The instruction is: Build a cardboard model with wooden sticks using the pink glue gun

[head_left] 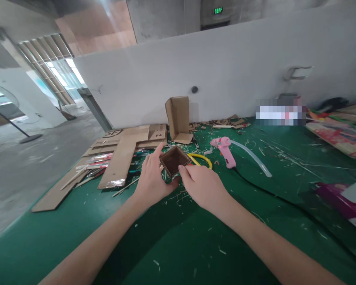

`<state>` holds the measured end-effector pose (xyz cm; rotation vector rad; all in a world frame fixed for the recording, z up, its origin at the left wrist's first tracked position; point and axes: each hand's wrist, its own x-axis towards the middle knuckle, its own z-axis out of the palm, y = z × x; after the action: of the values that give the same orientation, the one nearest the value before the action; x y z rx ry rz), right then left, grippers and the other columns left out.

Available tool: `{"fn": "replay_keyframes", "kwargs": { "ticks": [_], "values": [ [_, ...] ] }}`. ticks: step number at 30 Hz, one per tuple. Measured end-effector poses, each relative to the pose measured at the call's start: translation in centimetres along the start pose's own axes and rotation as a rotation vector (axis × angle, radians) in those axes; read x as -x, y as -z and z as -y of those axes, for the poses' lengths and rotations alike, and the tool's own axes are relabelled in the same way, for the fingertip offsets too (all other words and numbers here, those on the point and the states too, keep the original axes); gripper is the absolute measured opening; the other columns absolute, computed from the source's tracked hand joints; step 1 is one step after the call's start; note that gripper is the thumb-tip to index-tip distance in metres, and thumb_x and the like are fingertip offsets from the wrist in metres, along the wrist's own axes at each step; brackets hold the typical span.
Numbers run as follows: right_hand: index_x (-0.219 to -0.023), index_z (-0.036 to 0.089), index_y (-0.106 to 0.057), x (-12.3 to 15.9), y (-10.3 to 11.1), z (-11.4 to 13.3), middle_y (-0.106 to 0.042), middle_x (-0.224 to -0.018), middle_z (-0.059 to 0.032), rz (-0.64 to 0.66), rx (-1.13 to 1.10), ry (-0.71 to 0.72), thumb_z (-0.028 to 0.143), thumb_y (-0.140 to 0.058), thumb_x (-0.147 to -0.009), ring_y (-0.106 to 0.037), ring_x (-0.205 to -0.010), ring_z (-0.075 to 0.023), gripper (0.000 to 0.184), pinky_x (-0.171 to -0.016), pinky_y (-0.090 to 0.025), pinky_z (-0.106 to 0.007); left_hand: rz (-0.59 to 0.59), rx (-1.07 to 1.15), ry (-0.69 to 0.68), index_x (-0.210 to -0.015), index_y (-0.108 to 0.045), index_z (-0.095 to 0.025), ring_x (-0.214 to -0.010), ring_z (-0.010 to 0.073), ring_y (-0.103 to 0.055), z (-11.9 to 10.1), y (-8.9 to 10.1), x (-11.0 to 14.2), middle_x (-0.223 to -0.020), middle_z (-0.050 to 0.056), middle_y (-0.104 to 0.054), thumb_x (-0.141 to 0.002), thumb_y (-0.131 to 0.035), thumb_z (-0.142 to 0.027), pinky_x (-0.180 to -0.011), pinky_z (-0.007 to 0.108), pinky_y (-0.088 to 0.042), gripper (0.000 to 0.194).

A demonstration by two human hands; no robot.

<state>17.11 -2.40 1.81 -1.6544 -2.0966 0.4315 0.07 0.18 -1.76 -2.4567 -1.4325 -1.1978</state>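
Box (pixel 173 160) held over green table (pixel 154 249), open end up, right hand (pixel 206 185) pinching its near right rim, left hand (pixel 151 176) half-spread at its left side, grip unclear, glue gun (pixel 226 152) right of box, cardboard (pixel 118 162) left, folded card (pixel 180 116) behind.

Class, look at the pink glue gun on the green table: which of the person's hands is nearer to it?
Right. The right hand is just left of the pink glue gun; the left hand is farther left, beyond the cardboard box.
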Motion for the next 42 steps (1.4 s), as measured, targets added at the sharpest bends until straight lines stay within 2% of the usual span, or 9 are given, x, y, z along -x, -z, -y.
{"fn": "replay_keyframes", "kwargs": {
  "ticks": [9, 15, 18, 22, 25, 30, 35, 39, 42],
  "values": [
    [-0.066, 0.019, -0.056, 0.3, -0.1, 0.4, -0.062, -0.066, -0.004, 0.033, 0.017, 0.025, 0.036, -0.028, -0.1, -0.052, -0.057, -0.0156, 0.046, -0.051, -0.026, -0.028, -0.058, -0.063, -0.007, -0.15, -0.016, -0.021, -0.115, 0.0339, -0.053, 0.2, 0.2, -0.3, -0.122, 0.014, -0.055, -0.07, -0.072, -0.032, -0.098, 0.053, -0.044, 0.098],
    [-0.068, 0.018, -0.065, 1.2, 1.9, -0.7, -0.06, -0.061, -0.0086, 0.196, 0.423, 0.049, 0.03, -0.036, -0.097, -0.061, -0.057, -0.0226, 0.042, -0.052, -0.034, -0.031, -0.091, -0.118, -0.053, -0.15, -0.015, -0.023, -0.12, 0.0342, -0.051, 1.0, 1.0, -0.8, -0.124, 0.013, -0.055, -0.07, -0.07, -0.023, -0.104, 0.056, -0.04, 0.097],
    [-0.067, 0.018, -0.066, 1.4, 3.4, -2.2, -0.059, -0.059, -0.0099, 0.249, 0.566, -0.06, 0.034, -0.041, -0.096, -0.062, -0.056, -0.0254, 0.043, -0.051, -0.038, -0.034, -0.103, -0.126, -0.07, -0.15, -0.016, -0.024, -0.121, 0.0339, -0.049, 1.3, 1.3, -0.9, -0.124, 0.012, -0.054, -0.07, -0.07, -0.022, -0.107, 0.058, -0.037, 0.096],
    [-0.067, 0.018, -0.067, 1.1, 4.5, -4.8, -0.059, -0.059, -0.0104, 0.265, 0.605, -0.24, 0.034, -0.043, -0.096, -0.064, -0.058, -0.0259, 0.041, -0.053, -0.041, -0.035, -0.145, -0.153, -0.142, -0.15, -0.014, -0.025, -0.119, 0.0331, -0.049, 1.5, 1.4, -0.9, -0.122, 0.011, -0.055, -0.07, -0.071, -0.023, -0.113, 0.061, -0.029, 0.098],
    [-0.065, 0.018, -0.065, 0.7, 4.6, -6.7, -0.06, -0.061, -0.0109, 0.237, 0.566, -0.338, 0.037, -0.048, -0.093, -0.065, -0.06, -0.0273, 0.037, -0.053, -0.043, -0.037, -0.157, -0.167, -0.166, -0.15, -0.014, -0.025, -0.119, 0.0326, -0.05, 1.6, 1.5, -1.0, -0.122, 0.011, -0.055, -0.07, -0.071, -0.022, -0.114, 0.061, -0.026, 0.099],
    [-0.056, 0.018, -0.058, 0.3, 4.6, -8.3, -0.061, -0.061, -0.0111, 0.172, 0.487, -0.418, 0.046, -0.049, -0.091, -0.065, -0.062, -0.0296, 0.046, -0.06, -0.043, -0.042, -0.135, -0.162, -0.145, -0.15, -0.013, -0.024, -0.119, 0.0327, -0.049, 1.5, 1.5, -1.0, -0.122, 0.011, -0.054, -0.071, -0.071, -0.024, -0.113, 0.061, -0.029, 0.098],
    [-0.085, 0.017, -0.065, -1.7, 4.7, -10.1, -0.067, -0.08, -0.0142, -0.12, 0.417, -0.369, 0.057, -0.044, -0.089, -0.065, -0.08, -0.0316, 0.045, -0.066, -0.044, -0.04, -0.114, -0.126, -0.135, -0.151, -0.011, -0.025, -0.12, 0.0338, -0.049, 1.4, 1.4, -0.9, -0.123, 0.013, -0.054, -0.071, -0.071, -0.023, -0.106, 0.058, -0.038, 0.1],
    [-0.096, 0.018, -0.065, -4.0, 3.4, -12.6, -0.067, -0.091, -0.013, -0.229, 0.231, -0.222, 0.045, -0.049, -0.086, -0.062, -0.082, -0.0256, 0.034, -0.068, -0.042, -0.033, -0.037, -0.1, -0.027, -0.152, -0.01, -0.025, -0.119, 0.0354, -0.05, 1.3, 1.3, -1.0, -0.125, 0.014, -0.053, -0.072, -0.07, -0.026, -0.102, 0.058, -0.041, 0.1],
    [-0.093, 0.017, -0.063, -4.7, 2.4, -13.6, -0.066, -0.087, -0.0112, -0.267, 0.133, -0.233, 0.031, -0.049, -0.081, -0.059, -0.076, -0.0226, 0.023, -0.065, -0.04, -0.031, -0.004, -0.075, 0.016, -0.153, -0.01, -0.024, -0.119, 0.0352, -0.051, 1.1, 1.4, -1.0, -0.125, 0.014, -0.053, -0.073, -0.069, -0.027, -0.102, 0.058, -0.04, 0.099]
  ]
}}
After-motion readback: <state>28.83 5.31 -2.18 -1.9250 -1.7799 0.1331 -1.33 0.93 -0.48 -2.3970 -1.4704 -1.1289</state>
